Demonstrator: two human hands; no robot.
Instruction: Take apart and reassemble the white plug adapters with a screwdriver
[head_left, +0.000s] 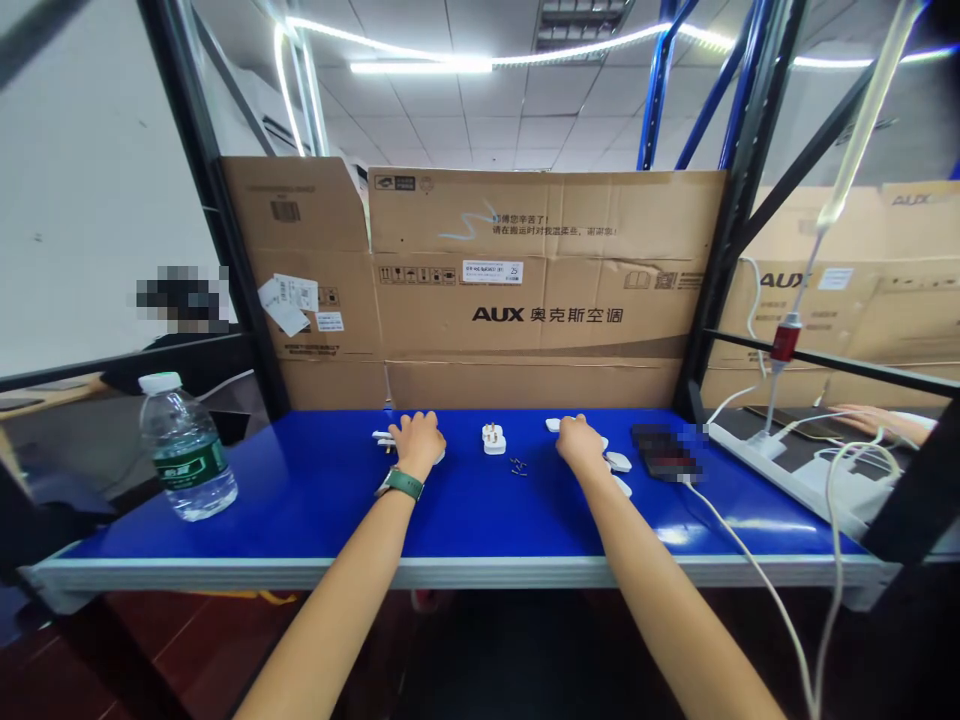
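My left hand (418, 442), with a green watch strap (405, 484) at its wrist, reaches over white plug parts (384, 439) on the blue tabletop (465, 515). Its fingers are spread; a white piece shows beside the palm. My right hand (581, 442) is closed among several white pieces (618, 462) to the right, and what its fingers hold is hidden. Between my hands sit white plug pieces with brass-coloured pins (493, 438), pins upward. Small dark screws (519, 467) lie just right of them.
A water bottle (189, 450) stands at the left. To the right lie a phone (664, 452) with a cable and a white power strip (787, 480). Cardboard (540, 380) lines the back between black posts. A person (184, 310) is beyond the left side; another hand (885, 422) shows far right.
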